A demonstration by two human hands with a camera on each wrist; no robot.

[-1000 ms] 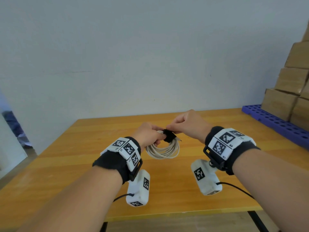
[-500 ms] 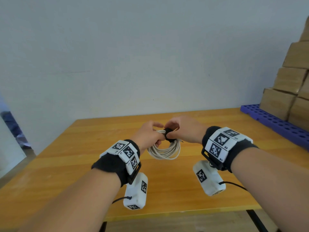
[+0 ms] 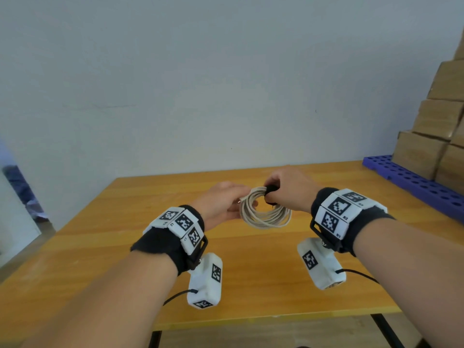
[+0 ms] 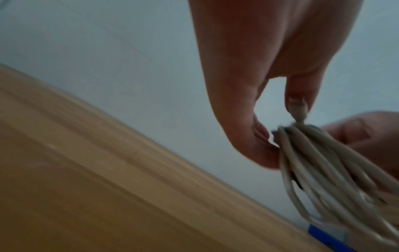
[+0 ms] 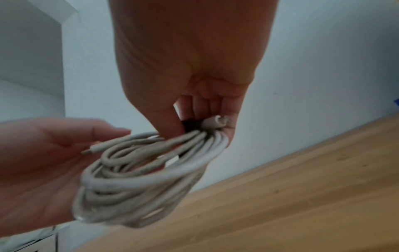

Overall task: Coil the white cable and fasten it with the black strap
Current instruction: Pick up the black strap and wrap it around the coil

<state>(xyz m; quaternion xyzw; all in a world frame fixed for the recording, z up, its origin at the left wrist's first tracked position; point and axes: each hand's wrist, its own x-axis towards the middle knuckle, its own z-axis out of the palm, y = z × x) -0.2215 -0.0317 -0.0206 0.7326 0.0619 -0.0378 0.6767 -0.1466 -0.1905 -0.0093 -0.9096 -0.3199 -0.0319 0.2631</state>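
The white cable (image 3: 266, 219) is wound into a coil and held above the wooden table (image 3: 251, 272). The black strap (image 3: 271, 189) circles the coil's upper right part. My right hand (image 3: 273, 195) curls its thumb and fingers round the strap (image 5: 189, 126) and the strands there. My left hand (image 3: 242, 197) pinches the coil's left edge between thumb (image 4: 259, 150) and fingers, with a plug end sticking out by them. The coil (image 5: 140, 179) hangs loosely below both hands. Most of the strap is hidden under my right fingers.
A blue perforated pallet (image 3: 414, 182) lies along the table's right side, with stacked cardboard boxes (image 3: 437, 136) on it. A plain wall stands behind the table. The table's front edge (image 3: 276, 320) runs below my wrists.
My right hand went from pulling the strap's end to gripping the wrapped strap. The coil has swung round to face me, and my left hand has slid to its left edge.
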